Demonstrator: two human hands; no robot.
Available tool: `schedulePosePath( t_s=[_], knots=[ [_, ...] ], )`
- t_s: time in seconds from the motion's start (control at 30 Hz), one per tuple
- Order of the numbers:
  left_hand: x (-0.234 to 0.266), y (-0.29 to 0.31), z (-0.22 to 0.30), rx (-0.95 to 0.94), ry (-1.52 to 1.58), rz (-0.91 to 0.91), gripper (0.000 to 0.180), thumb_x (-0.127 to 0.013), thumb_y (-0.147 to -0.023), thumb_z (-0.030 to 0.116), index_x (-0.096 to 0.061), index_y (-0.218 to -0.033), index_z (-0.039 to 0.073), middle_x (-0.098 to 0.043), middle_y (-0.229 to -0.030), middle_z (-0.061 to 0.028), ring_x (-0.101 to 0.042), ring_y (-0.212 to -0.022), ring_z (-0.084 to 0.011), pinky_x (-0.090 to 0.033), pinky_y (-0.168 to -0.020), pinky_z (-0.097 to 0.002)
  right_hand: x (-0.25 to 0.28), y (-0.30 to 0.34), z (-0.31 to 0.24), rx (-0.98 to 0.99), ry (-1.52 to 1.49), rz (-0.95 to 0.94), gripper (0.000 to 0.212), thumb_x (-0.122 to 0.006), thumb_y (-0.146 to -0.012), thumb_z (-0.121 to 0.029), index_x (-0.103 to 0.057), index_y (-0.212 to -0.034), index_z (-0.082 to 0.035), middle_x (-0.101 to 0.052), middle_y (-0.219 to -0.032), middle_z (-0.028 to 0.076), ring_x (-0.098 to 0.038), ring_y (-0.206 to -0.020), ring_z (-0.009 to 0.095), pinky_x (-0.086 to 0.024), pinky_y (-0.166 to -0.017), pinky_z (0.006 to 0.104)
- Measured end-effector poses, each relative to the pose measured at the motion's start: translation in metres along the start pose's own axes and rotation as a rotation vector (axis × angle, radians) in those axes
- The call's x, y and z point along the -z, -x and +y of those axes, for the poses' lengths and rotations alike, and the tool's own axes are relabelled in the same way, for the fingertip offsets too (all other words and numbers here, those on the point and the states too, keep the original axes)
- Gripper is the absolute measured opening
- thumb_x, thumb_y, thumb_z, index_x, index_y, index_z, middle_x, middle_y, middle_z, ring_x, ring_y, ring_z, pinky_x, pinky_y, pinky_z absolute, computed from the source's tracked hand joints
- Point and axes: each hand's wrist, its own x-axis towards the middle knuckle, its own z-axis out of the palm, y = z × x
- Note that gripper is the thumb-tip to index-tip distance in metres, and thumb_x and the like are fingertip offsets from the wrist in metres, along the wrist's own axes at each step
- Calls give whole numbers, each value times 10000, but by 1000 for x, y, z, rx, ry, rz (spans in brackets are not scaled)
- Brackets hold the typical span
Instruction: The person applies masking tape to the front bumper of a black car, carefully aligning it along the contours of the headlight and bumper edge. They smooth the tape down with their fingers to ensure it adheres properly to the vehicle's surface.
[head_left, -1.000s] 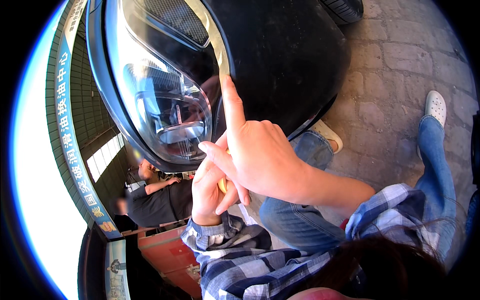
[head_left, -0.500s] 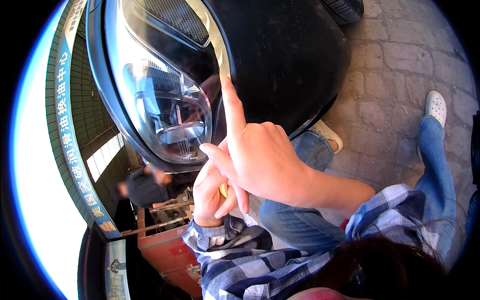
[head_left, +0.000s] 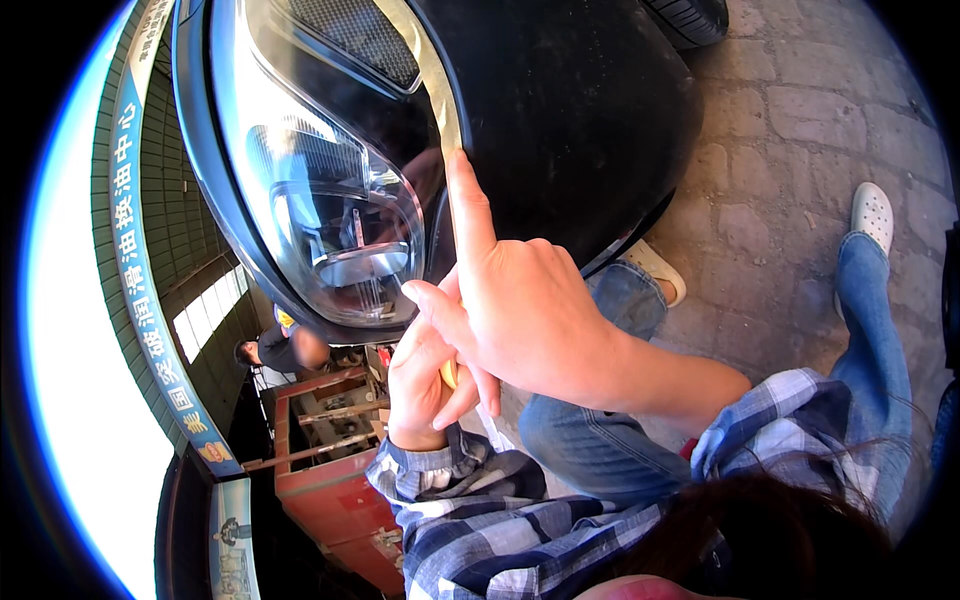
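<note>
A strip of beige masking tape (head_left: 432, 75) runs along the seam between the headlight (head_left: 340, 215) and the dark body panel (head_left: 560, 130) of a car. My right hand (head_left: 540, 310) presses its stretched index fingertip on the strip's lower end. Its thumb points left and its other fingers are partly bent, overlapping my left hand. Below the headlight, my left hand (head_left: 415, 385) is closed round a roll of masking tape (head_left: 449, 375); only a curved yellow edge shows between the fingers, the rest being hidden.
A red metal box frame (head_left: 325, 475) stands at the lower left. Another person (head_left: 285, 348) is bent over behind it. A car tyre (head_left: 690, 20) is at the top. Paving stones (head_left: 770, 200) cover the ground at right, near a foot in a white clog (head_left: 872, 218).
My right index finger has shifted very slightly up along the tape; my left hand stays almost in place. The person in the background has moved, uncovering more of the red frame.
</note>
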Motion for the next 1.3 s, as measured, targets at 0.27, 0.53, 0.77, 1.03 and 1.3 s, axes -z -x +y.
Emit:
schedulePosePath(
  t_s=[0.27,0.53,0.77,1.03,1.3],
  knots=[
    [-4,0,1,-11,-100,33,523,-325,-1051,211,-219,-1494,-44,-660,-719,-235,-432,-306,-144,-288,-322,-201,-1,-1,2,7,-227,-17,886,-604,-956,-196,12,-1466,185,-682,-632,148,-666,-486,257,-565,-581,330],
    [-6,-1,3,-7,-128,100,411,-336,-1047,225,-389,-1351,-47,-655,-714,-201,-479,-337,-150,-336,-352,-194,-10,-4,9,68,-342,52,881,-576,-979,-174,72,-1465,172,-649,-606,148,-620,-429,203,-516,-458,288],
    [-14,-2,-1,-106,-214,196,379,-364,-1045,215,-439,-1296,-60,-663,-779,-195,-512,-367,-149,-394,-383,-195,-12,-4,4,46,-633,84,854,-573,-984,-133,65,-1483,137,-659,-649,129,-613,-451,150,-448,-376,244],
    [-22,2,15,-105,-362,308,532,-370,-1042,173,-242,-1506,-53,-674,-844,-196,-528,-386,-128,-342,-336,-183,-34,7,1,99,-618,239,797,-582,-968,-93,-42,-1521,101,-645,-653,88,-581,-505,81,-435,-477,212],
    [-8,7,25,-33,-357,52,591,-321,-1030,136,-115,-1573,22,-676,-726,-254,-347,-295,-68,-282,-332,-171,32,-31,38,327,-116,588,368,-739,-871,-39,-569,-1195,0,-648,-680,-15,-498,-554,-19,-356,-504,149]
  ],
)
